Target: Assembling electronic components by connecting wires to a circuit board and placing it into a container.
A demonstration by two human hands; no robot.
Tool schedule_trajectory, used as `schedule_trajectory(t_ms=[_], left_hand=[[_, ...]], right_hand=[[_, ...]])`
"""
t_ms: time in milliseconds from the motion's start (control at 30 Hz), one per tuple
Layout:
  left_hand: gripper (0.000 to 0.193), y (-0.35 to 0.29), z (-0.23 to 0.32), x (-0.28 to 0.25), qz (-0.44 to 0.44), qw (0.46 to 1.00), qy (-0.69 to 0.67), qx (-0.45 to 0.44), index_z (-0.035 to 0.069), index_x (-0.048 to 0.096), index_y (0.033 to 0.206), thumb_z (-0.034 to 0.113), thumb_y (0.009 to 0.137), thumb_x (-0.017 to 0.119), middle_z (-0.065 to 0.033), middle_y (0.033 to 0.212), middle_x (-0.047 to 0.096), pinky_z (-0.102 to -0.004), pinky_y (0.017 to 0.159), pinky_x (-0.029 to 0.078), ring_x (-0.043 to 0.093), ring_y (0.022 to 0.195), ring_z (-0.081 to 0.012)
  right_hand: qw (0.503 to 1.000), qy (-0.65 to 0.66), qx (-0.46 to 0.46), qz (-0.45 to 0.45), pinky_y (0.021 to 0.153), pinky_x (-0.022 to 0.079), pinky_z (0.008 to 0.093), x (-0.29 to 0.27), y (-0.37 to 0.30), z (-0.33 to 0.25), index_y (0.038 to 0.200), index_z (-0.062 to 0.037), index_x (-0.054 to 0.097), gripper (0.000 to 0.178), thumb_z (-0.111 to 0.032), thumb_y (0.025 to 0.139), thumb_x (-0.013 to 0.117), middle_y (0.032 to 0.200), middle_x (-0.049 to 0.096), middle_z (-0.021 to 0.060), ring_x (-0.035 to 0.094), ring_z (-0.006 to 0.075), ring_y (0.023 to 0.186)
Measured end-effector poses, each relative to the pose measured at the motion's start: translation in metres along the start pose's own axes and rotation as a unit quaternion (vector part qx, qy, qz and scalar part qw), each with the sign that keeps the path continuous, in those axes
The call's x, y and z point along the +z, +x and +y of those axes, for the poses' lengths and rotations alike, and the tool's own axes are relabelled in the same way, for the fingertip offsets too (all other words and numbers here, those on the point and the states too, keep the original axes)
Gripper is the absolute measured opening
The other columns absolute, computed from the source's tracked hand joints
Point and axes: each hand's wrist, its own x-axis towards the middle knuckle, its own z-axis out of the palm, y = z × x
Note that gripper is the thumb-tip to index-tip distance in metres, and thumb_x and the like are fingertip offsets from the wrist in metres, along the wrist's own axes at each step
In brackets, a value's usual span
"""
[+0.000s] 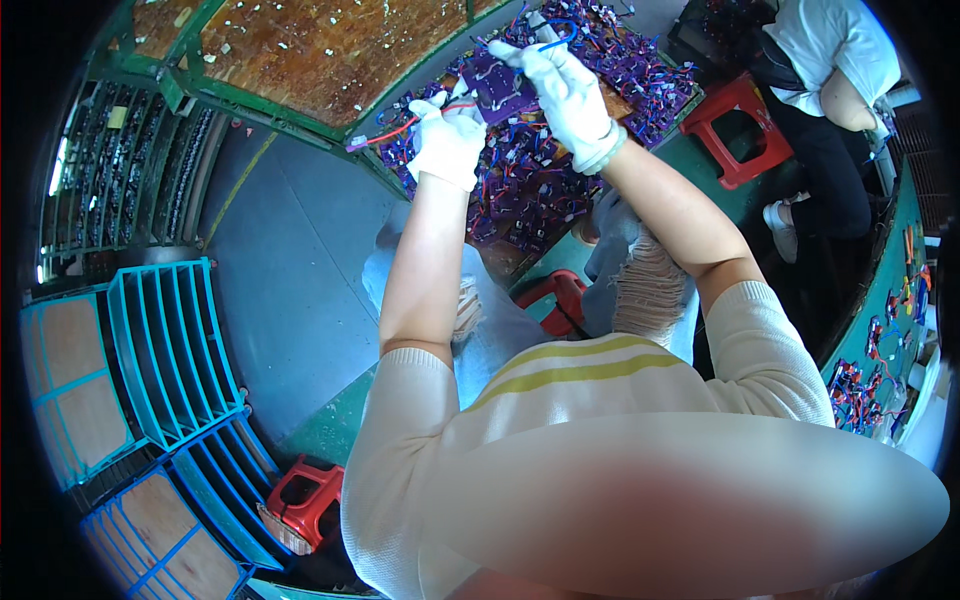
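Observation:
Between my white-gloved hands is a purple circuit board [488, 88], tilted above a heap of similar boards. My left hand [447, 143] is closed on its lower left edge. From that hand a red wire [395, 134] runs out to the left and ends in a pale connector. My right hand [568, 98] grips the board's right side, with the fingers bent over its upper edge. Close to those fingers curves a blue wire [563, 42]. The glove hides just where the right fingertips touch.
Under my hands a pile of purple boards with wires [520, 200] covers a low surface. A wooden-bottomed, green-framed bench [310, 50] stands beyond. Red stools [737, 130] are nearby, and a person [835, 90] is at the far right. Blue racks [165, 350] stand at left.

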Motion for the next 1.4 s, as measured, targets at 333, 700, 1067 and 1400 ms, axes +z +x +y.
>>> schedule_trajectory(t_ms=[333,700,1067,1400], left_hand=[[0.031,0.005,0.011,-0.007,-0.279,0.937,0.194,-0.076,0.013,0.048,0.085,0.043,0.091,0.044,0.0062,0.057,0.04,-0.0239,0.042,0.033,0.04,0.047,-0.007],[0.011,-0.039,-0.005,0.006,-0.404,0.702,0.572,0.129,0.005,0.052,0.085,0.016,0.084,0.055,0.0006,0.064,0.049,-0.0252,0.044,0.038,0.048,0.053,-0.0097],[0.073,-0.017,-0.031,-0.006,-0.363,0.586,0.699,0.189,0.0,0.047,0.118,0.041,0.065,0.074,-0.0237,0.114,0.053,-0.0388,0.085,0.044,0.052,0.105,-0.0367],[0.031,-0.007,-0.021,-0.001,-0.229,0.914,0.332,-0.044,0.007,0.053,0.077,0.036,0.085,0.056,0.0007,0.061,0.049,-0.0253,0.041,0.034,0.045,0.047,-0.0105]], right_hand=[[0.87,0.337,0.291,0.213,0.066,0.052,0.0347,-0.007,0.008,-0.006,0.094,-0.0009,0.053,0.019,-0.019,0.089,0.054,0.082,0.055,0.0093,0.059,0.0216,0.073],[0.972,0.092,0.202,-0.077,0.076,0.047,0.0239,-0.003,-0.006,-0.028,0.121,-0.004,0.048,0.037,-0.012,0.086,0.057,0.092,0.06,0.0025,0.057,0.0089,0.086],[0.967,-0.103,0.093,-0.213,0.076,0.045,0.0255,-0.025,-0.006,-0.01,0.114,-0.0041,0.046,0.027,-0.019,0.093,0.044,0.095,0.058,0.0019,0.055,0.0133,0.085],[0.943,-0.055,0.319,-0.069,0.066,0.045,0.0287,-0.017,0.03,-0.023,0.105,-0.0072,0.051,0.041,-0.044,0.093,0.038,0.08,0.054,0.002,0.053,0.0153,0.072]])
